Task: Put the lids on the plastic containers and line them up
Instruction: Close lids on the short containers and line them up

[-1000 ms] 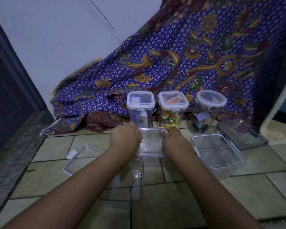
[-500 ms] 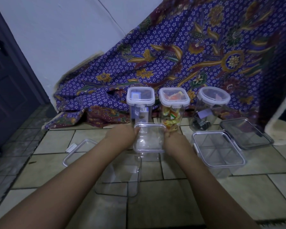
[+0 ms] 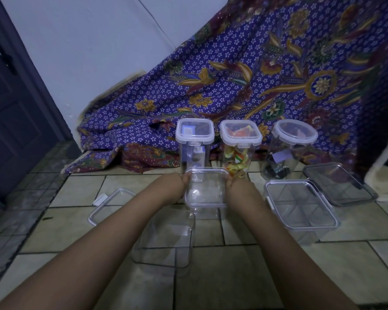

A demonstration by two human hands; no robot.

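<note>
Your hands (image 3: 205, 189) are flanking a container (image 3: 206, 189) before three lidded jars (image 3: 240, 144) standing in a row; a divided box (image 3: 300, 209) is sitting right, a loose lid (image 3: 108, 204) lying left.

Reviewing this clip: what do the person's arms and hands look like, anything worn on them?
Both forearms are bare, with no sleeves in view. The left hand and right hand show no gloves; no watch, bracelet or markings are visible in the dim light. Rings cannot be judged, since the fingers are mostly hidden.

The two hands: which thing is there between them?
In the head view, a small clear square plastic container sits between the left hand and the right hand, which grip its sides.
</note>
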